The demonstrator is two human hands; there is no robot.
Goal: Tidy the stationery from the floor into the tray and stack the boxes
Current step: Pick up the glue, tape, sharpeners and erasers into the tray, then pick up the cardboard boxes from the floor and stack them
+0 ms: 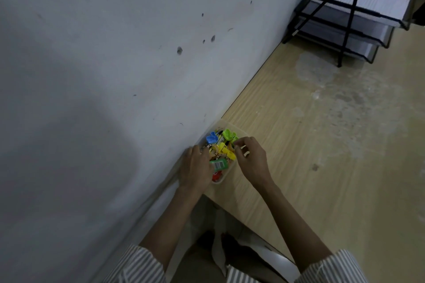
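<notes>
The right hand (250, 158) hovers over the near-right side of the clear plastic tray (219, 181), thumb and forefinger pinched narrow; whether a small item sits in the pinch cannot be determined. The left hand (195, 167) lies flat along the tray's left side, next to the wall (92, 76), fingers loosely extended and holding nothing visible; it appears to brace the tray.

The tray rests on the wooden desk (299, 133), at its near-left corner, touching or just beside the wall. It already holds mixed stationery: a blue clip (211, 139), a green clip (227, 133), yellow pieces (224, 148), tape rings (215, 150), a green-labelled packet (217, 164) and a red item (216, 177).

Recommended procedure for this step:
- Keep the left hand steady against the tray so it does not slide off the desk corner.
- Lower the pinch into a gap between the contents before releasing.
- Press loose items below the rim; the load looks heaped.

A black mesh paper rack (349, 20) stands far right, well apart. No boxes are identifiable here.
</notes>
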